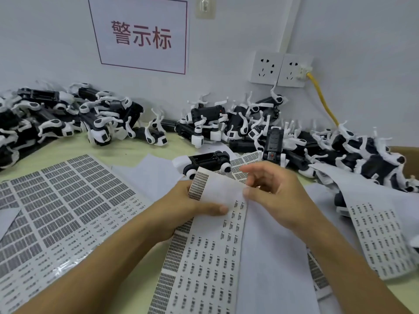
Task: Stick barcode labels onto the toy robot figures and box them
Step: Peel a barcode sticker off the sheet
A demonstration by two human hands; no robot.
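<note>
Now both hands [190, 205] grip the label sheet [204, 257].

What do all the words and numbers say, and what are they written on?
"警示标" in red, on the white sign taped to the wall.
Barcode label sheet held by the left hand and the right hand: print too small and blurred to read.
Label sheet on the left: too blurred to read.
Label sheet on the right: too blurred to read.
Toy robot figures: no readable text.
</note>
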